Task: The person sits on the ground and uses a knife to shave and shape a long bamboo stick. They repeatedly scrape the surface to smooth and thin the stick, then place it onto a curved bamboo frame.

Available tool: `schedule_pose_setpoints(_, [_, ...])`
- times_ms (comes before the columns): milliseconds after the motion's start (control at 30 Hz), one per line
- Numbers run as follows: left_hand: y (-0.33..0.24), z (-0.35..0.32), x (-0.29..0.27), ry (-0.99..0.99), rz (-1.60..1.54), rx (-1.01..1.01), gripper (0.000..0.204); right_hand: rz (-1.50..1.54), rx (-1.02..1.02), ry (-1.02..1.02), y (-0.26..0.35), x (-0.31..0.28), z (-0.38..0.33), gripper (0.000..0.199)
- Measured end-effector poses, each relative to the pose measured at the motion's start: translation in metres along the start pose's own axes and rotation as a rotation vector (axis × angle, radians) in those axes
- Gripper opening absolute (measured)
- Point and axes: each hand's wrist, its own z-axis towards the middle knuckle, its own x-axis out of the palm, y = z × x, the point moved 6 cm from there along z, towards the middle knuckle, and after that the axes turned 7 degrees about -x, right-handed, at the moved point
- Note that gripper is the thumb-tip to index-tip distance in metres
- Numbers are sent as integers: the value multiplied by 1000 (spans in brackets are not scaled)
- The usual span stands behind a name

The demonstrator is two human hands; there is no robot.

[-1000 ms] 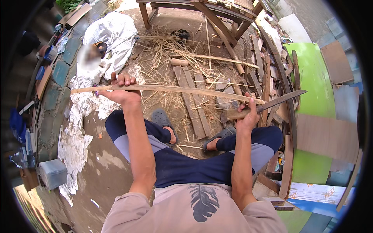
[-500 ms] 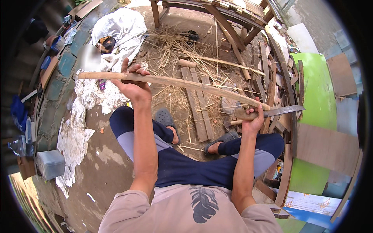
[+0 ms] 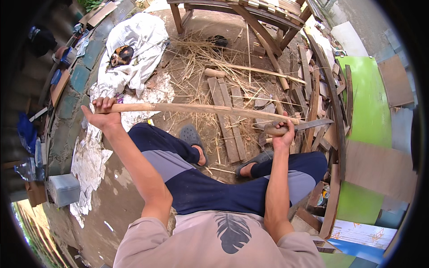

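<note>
"Bamboo strip (image 3: 214, 110) first: where was it?"

"In the air in front of the seated person, spanning from one hand to the other, its right end a little lower in the view."

"And the hands?"

"The left hand (image 3: 106, 115) was turned palm up, its fingers curled over the strip's left end and the thumb sticking out to the side. The right hand (image 3: 284, 136) gripped a wood-handled knife (image 3: 317, 123), with its upper fingers and thumb at the strip's other end. The blade pointed off to the right, just beside that end."

"What did doing it well call for, in your judgement?"

"Sharing one hand between knife and strip looked like the delicate part. I'd say the handle needed the firm grip, the strip only a light pinch, with fingertips well back from the blade. I couldn't tell which way the sharp edge faced. The left hand was best placed to steady and turn the strip."

"Anything underfoot to mind?"

"Grey clogs (image 3: 189, 134) were on the feet, and beyond them lay planks (image 3: 225, 134), then a litter of straw-coloured slivers (image 3: 194, 58). Farther off, a calico cat (image 3: 121, 56) lay on white sheeting (image 3: 136, 35), and a wooden desk (image 3: 176, 18) stood at the back."
</note>
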Motion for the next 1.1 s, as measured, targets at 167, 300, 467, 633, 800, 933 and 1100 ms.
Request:
schedule_pose_setpoints(167, [-31,-21,30,7,64,92,50,-199,181,-119,-31,-30,12,31])
schedule_pose_setpoints(300, [-46,-63,77,3,156,304,48,-305,315,-105,-51,-41,2,34])
schedule_pose_setpoints(467, [-32,-105,122,-15,250,471,48,-355,330,-112,-56,-40,-3,23])
schedule_pose_setpoints(633, [1,-132,144,68,336,557,48,-397,334,-66,-58,-41,-6,37])
schedule_pose_setpoints(800, [32,-139,150,188,317,491,49,-440,346,-24,-63,-40,-8,33])
schedule_pose_setpoints(933, [54,-145,152,289,330,448,48,-511,360,18,-67,-34,-14,33])
schedule_pose_setpoints(1100, [65,-153,158,360,329,423,49,-608,356,68,-68,-25,-22,37])
